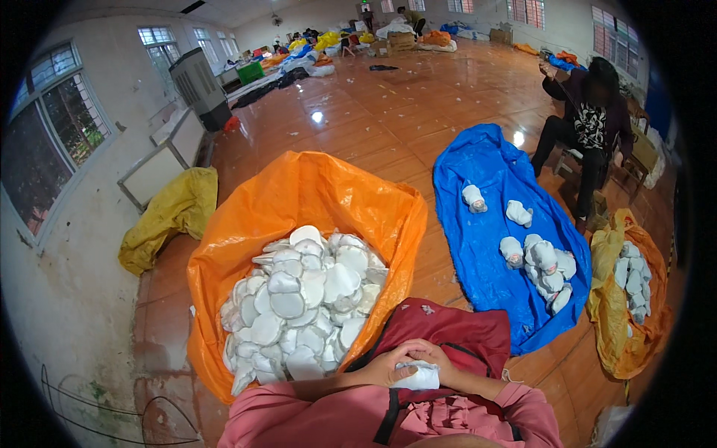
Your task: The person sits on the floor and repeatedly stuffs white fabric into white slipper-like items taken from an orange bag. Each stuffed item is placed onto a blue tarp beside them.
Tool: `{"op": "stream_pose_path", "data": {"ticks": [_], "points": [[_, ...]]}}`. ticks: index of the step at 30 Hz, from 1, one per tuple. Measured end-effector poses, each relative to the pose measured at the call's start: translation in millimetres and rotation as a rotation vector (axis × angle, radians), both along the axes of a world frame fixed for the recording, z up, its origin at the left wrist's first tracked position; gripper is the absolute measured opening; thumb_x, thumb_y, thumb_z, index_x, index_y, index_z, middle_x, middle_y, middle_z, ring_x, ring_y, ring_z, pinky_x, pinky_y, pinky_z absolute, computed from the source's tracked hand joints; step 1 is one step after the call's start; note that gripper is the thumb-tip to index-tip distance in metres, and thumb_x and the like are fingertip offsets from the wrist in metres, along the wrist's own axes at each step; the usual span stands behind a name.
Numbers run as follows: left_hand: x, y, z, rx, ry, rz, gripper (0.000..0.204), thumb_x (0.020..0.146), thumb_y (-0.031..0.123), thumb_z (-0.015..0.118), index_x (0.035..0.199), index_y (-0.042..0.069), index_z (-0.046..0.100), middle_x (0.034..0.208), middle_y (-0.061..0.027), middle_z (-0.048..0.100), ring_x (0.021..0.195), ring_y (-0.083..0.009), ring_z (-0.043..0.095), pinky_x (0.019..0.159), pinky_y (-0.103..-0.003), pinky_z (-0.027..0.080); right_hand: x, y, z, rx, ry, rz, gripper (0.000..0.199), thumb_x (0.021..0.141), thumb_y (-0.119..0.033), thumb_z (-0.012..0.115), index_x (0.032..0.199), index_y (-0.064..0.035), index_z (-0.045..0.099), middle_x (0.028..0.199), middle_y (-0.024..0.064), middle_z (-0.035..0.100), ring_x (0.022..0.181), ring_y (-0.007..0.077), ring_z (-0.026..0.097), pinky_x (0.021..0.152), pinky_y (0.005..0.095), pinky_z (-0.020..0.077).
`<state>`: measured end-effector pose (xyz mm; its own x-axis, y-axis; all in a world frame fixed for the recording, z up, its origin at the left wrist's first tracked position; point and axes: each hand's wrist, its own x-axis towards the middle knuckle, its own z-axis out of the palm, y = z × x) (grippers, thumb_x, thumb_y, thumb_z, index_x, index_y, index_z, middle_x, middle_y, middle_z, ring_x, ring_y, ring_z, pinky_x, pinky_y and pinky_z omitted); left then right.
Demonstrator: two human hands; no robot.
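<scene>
Close to my body, my left hand [387, 367] and my right hand [441, 361] meet with fingers overlapping. Between them is a small white padded fabric piece [420, 375], gripped by both hands; its upper part is hidden under my fingers. A dark red cloth [482, 328] lies over my lap beneath the hands. Just to the left stands a wide-mouthed orange woven sack [358, 187], holding a big heap of flat, rounded white pads [302, 287]. Ahead on the right, a blue woven sheet [478, 239] carries several white bundles [549, 261].
At far right, a yellow-orange sack [609, 336] holds more pale bundles [635, 280]. Another person [594, 127] sits beyond it. A yellow sack [172, 216] slumps by the left wall, near a grey air cooler [198, 86]. Colourful piles lie at the back of the tiled floor [373, 112].
</scene>
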<state>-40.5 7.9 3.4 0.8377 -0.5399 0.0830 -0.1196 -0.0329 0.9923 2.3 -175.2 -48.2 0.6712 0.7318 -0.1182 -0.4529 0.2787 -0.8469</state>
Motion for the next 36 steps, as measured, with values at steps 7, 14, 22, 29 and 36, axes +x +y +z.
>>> {"op": "stream_pose_path", "data": {"ticks": [7, 14, 22, 29, 36], "points": [[0.4, 19.6, -15.9, -0.239, 0.409, -0.001, 0.087, 0.089, 0.048, 0.067, 0.150, 0.006, 0.022, 0.141, -0.0112, 0.038, 0.121, -0.0193, 0.048, 0.103, -0.032, 0.035, 11.3, -25.8, 13.8, 0.119, 0.250, 0.195, 0.078, 0.087, -0.031, 0.073, 0.148, -0.0079, 0.031, 0.123, 0.0095, 0.058, 0.110, 0.0190, 0.059, 0.092, 0.0308, 0.0485], [-7.2, 19.4, -20.2, -0.367, 0.505, 0.063, 0.087, 0.086, 0.046, 0.070, 0.149, 0.002, 0.027, 0.149, -0.0106, 0.034, 0.130, -0.0218, 0.042, 0.109, -0.036, 0.031, 6.8, -30.8, 6.3, 0.136, 0.290, 0.260, 0.108, 0.068, -0.033, 0.088, 0.151, -0.0090, 0.024, 0.150, 0.0135, 0.035, 0.135, 0.0255, 0.040, 0.111, 0.0379, 0.0340], [-7.7, 22.9, -24.3, -0.541, 0.865, 0.018, 0.047, 0.098, 0.027, 0.057, 0.137, 0.002, 0.048, 0.128, -0.0084, 0.057, 0.116, -0.0151, 0.056, 0.099, -0.030, 0.045, 40.2, -21.3, -2.5, -0.230, -0.003, 0.566, 0.079, 0.068, -0.014, 0.086, 0.133, -0.0050, 0.041, 0.127, 0.0072, 0.050, 0.117, 0.0173, 0.049, 0.098, 0.0320, 0.0428], [-8.0, 19.0, -45.1, -0.459, 0.782, 0.100, 0.038, 0.097, 0.019, 0.060, 0.129, -0.002, 0.056, 0.117, -0.0073, 0.062, 0.105, -0.0148, 0.060, 0.090, -0.028, 0.049, 52.2, 6.4, -4.6, -0.647, -0.273, 0.721, 0.059, 0.069, -0.007, 0.083, 0.118, -0.0018, 0.052, 0.109, 0.0073, 0.059, 0.106, 0.0170, 0.055, 0.091, 0.0291, 0.0463], [-7.4, 21.8, -46.4, -0.351, 0.753, 0.156, 0.030, 0.095, 0.014, 0.064, 0.118, -0.004, 0.060, 0.104, -0.0078, 0.064, 0.090, -0.0130, 0.062, 0.079, -0.026, 0.050, 50.5, 21.9, 3.2, -0.745, -0.429, 0.768, 0.065, 0.068, -0.008, 0.085, 0.123, -0.0016, 0.051, 0.116, 0.0067, 0.059, 0.108, 0.0164, 0.055, 0.092, 0.0295, 0.0466]]}}
